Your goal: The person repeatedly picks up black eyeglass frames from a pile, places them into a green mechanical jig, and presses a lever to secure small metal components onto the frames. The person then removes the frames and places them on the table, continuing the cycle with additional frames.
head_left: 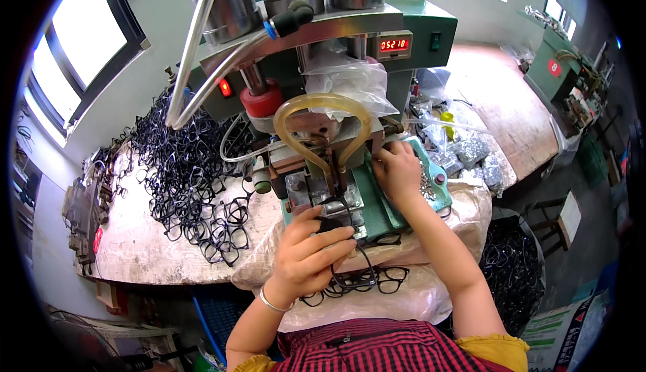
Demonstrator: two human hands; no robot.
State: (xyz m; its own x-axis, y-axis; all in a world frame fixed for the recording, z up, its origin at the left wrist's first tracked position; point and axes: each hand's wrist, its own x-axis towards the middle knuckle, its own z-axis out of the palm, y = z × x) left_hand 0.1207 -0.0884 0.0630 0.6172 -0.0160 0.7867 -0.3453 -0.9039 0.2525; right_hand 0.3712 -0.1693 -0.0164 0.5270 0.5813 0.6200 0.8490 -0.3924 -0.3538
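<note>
Head view: black frame (334,205) under left hand (311,251).

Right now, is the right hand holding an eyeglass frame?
No: the right hand rests on the green machine bed beside the press, while the left hand grips a black eyeglass frame.

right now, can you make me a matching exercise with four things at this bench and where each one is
Things:
1. left hand
2. right hand
3. heap of black frames
4. red counter display

Places:
A. top of the green machine
B. on the bench, left of the machine
C. on the machine's green base, at the right
D. holding a black frame in front of the machine

Pairs: 1-D, 2-C, 3-B, 4-A
</note>
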